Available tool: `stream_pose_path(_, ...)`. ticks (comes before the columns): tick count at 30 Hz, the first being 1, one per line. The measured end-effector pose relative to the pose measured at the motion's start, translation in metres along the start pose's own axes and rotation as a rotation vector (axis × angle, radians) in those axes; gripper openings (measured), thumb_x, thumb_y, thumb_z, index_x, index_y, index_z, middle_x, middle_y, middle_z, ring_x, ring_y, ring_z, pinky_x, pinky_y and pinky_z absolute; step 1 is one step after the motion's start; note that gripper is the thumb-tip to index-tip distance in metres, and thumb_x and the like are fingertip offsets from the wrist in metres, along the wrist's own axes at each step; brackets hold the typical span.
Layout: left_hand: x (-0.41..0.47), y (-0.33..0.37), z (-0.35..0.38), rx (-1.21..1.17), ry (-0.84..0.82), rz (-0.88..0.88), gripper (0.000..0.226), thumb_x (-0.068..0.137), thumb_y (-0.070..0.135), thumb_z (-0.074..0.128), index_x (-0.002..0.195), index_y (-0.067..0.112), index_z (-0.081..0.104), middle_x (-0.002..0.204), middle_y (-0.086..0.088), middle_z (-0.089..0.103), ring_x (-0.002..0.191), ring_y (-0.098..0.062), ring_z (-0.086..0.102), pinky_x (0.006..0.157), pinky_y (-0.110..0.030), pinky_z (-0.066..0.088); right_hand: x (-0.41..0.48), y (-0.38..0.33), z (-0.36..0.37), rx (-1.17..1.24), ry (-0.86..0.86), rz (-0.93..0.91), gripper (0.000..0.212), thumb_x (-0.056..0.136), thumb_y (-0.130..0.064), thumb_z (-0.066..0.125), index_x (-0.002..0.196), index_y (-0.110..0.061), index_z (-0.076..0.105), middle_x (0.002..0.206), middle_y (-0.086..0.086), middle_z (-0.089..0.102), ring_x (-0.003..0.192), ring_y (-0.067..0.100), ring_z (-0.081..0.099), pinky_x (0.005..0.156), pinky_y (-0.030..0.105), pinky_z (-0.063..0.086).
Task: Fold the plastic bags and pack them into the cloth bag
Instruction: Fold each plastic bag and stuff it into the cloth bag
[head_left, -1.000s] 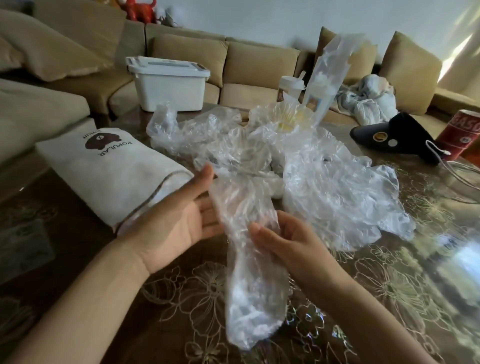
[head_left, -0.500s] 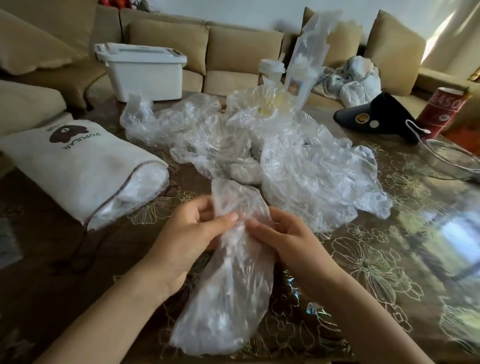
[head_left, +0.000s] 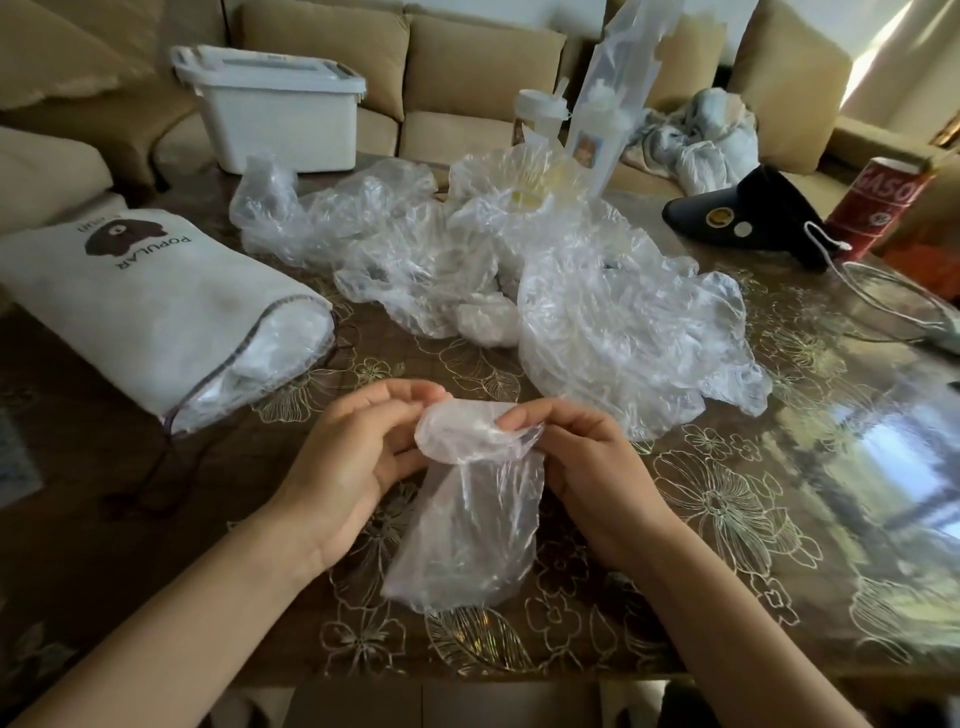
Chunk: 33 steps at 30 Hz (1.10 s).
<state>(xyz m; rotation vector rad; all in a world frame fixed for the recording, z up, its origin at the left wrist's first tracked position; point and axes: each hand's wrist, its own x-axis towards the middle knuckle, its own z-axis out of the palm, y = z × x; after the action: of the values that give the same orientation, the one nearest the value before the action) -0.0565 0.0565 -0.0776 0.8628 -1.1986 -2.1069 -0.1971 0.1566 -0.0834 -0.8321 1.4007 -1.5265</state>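
While the table (head_left: 727, 519) carries everything, a pile of loose plastic bags (head_left: 597, 322) lies at its middle, and the cloth bag (head_left: 145, 312) lies on its side at the left with some plastic inside. Near the front edge, one plastic bag (head_left: 467, 535) is bent over at its top; the left hand (head_left: 353, 457) and the right hand (head_left: 587, 462) both pinch this bend.

Clear plastic bags (head_left: 613, 317), white cloth bag (head_left: 156, 312) with brown bear print, brown table (head_left: 727, 499) with gold flowers

One head-worn view, tilted forward and down, sits close above the left hand (head_left: 358, 462) and right hand (head_left: 592, 467); beige fabric sofa (head_left: 467, 62) well beyond them.
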Motion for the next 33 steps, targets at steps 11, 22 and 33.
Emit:
stream_pose_path(11, -0.006, 0.015, -0.01, 0.142, -0.545, -0.246, 0.036, 0.076, 0.016, 0.059, 0.111, 0.012, 0.069, 0.103, -0.008, 0.07, 0.089, -0.019, 0.068, 0.07, -0.026, 0.055, 0.0, -0.001, 0.012, -0.23, 0.014, -0.17, 0.052, 0.084, 0.018, 0.033, 0.061, -0.017, 0.065, 0.064, -0.007, 0.062, 0.064, 0.011, 0.052, 0.06, 0.018, 0.041)
stream_pose_path(22, -0.009, 0.015, -0.011, 0.048, -0.249, -0.257, 0.036, 0.065, 0.004, 0.066, 0.101, 0.003, 0.065, 0.088, -0.017, 0.071, 0.07, -0.025, 0.069, 0.058, -0.031, 0.058, -0.023, 0.017, 0.013, -1.2, 0.041, -0.818, 0.067, 0.068, -0.014, 0.051, 0.134, -0.015, 0.035, 0.139, 0.005, 0.031, 0.131, 0.022, 0.033, 0.109, 0.041, 0.031)
stream_pose_path(33, -0.006, 0.004, -0.009, 0.226, -0.123, 0.008, 0.027, 0.069, 0.005, 0.07, 0.094, 0.012, 0.062, 0.084, -0.003, 0.073, 0.074, -0.013, 0.069, 0.062, -0.02, 0.056, -0.027, 0.023, 0.025, -0.994, 0.095, -0.726, 0.026, 0.088, -0.043, 0.055, 0.082, -0.02, 0.067, 0.087, -0.018, 0.06, 0.09, 0.002, 0.047, 0.084, 0.028, 0.033)
